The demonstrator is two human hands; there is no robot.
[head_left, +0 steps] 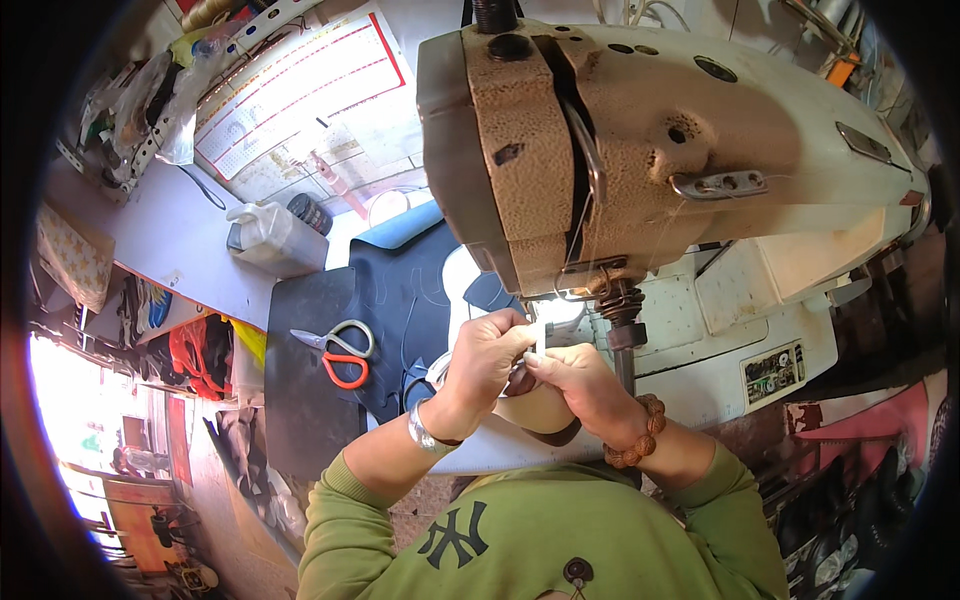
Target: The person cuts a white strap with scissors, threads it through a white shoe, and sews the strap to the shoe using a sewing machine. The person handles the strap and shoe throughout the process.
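Close together in front of the sewing machine's needle area, both my hands are closed in pinches. My left hand (pixel 487 358) grips a cream rounded item (pixel 540 408) with a dark brown lower edge; its kind is not clear. Between the fingertips a narrow white strip (pixel 541 337) stands up, and my right hand (pixel 583 384) pinches at its lower end. My fingers hide part of both pieces. The large beige sewing machine (pixel 640 150) hangs over my hands, its presser bar just right of them.
To the left, scissors (pixel 340 352) with one red and one grey handle lie on dark sheet material (pixel 400 290). Behind them stand a translucent plastic jug (pixel 275 240) and a dark jar (pixel 309 213). A small tray of bobbins and metal parts (pixel 773 375) is set into the machine bed at right.
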